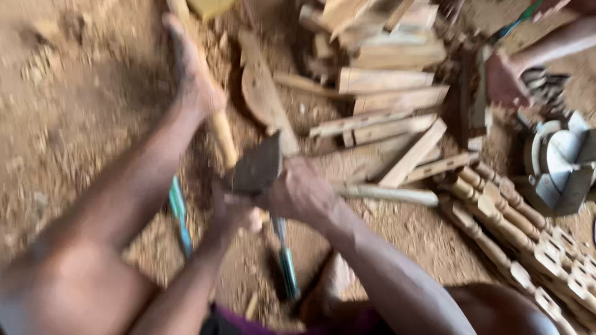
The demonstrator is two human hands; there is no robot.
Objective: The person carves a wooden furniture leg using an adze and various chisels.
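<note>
The view is motion-blurred. My right hand [301,193] is shut on a hatchet just behind its dark metal head [257,167]; the pale wooden handle [388,195] sticks out to the right. My left hand [237,212] sits right below the blade with its fingers curled; its grip is too blurred to read. A light wooden stick [221,131] runs from the blade up and left, and my bare left foot [192,74] rests on it. My other foot [329,286] lies at the bottom centre.
Two teal-handled chisels [180,218] [287,263] lie on the sawdust ground. Cut wood blocks [385,80] are piled at the top, and carved spindles [496,214] lie at right beside a grey machine [559,162]. Another person's foot [506,77] is at top right.
</note>
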